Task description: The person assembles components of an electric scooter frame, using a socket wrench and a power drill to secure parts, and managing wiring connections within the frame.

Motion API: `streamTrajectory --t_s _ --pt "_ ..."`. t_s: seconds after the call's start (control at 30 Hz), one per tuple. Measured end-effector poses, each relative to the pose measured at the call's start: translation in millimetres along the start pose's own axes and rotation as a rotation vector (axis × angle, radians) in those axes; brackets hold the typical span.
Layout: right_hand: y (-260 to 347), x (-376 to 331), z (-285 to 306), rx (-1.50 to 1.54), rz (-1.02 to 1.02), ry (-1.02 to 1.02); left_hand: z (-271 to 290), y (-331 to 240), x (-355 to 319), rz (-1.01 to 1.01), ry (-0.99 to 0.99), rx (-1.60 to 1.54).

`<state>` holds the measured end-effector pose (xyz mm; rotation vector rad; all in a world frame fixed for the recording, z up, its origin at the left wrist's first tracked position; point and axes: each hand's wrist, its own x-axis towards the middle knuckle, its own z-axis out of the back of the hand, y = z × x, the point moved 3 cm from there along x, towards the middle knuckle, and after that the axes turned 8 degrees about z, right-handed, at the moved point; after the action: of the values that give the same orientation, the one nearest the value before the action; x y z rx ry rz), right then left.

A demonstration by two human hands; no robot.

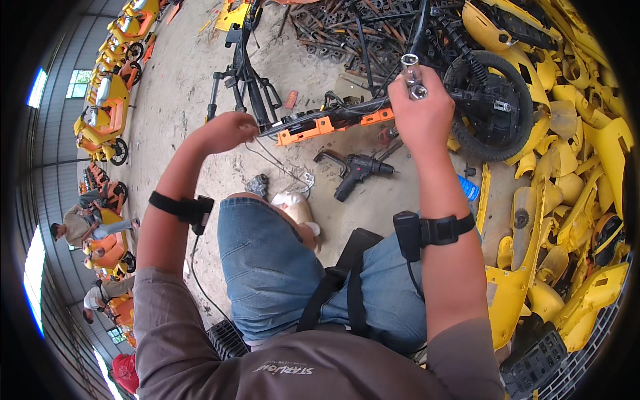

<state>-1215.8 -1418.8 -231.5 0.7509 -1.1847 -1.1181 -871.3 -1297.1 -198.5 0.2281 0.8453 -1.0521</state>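
Observation:
In front of me lies a stripped scooter frame (300, 127) with an orange side rail (320, 130), black tubing and loose wires. My left hand (230, 131) is at the rail's left end, fingers curled against the wires. What they grip, if anything, is hidden. My right hand (427, 110) is raised over the frame's right part, closed around a chrome socket wrench (411, 65) whose round shiny ends stick out of the fist. Beyond that hand is the scooter's rear wheel (493, 107) with a black tyre. A black cordless drill (360, 173) rests on the floor below the rail.
Yellow body panels (560, 200) are heaped along the right. Metal parts (333, 33) cover the floor at the back. Yellow and orange scooters (107, 113) line the left, with people (80, 223) beside them. A blue can (469, 189) lies near my right forearm.

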Motion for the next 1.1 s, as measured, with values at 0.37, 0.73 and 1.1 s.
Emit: streamTrajectory --t_s 0.37,0.73,1.1 --pt "-16 -18 -4 -0.008 -0.191 0.128 -178 227 -40 0.342 -0.168 -0.078" --pt "6 -86 12 0.008 -0.207 0.209 -303 215 157 0.131 -0.334 -0.072" --pt "14 -111 21 -0.041 -0.143 0.123 -311 222 220 -0.219 -0.468 0.458"
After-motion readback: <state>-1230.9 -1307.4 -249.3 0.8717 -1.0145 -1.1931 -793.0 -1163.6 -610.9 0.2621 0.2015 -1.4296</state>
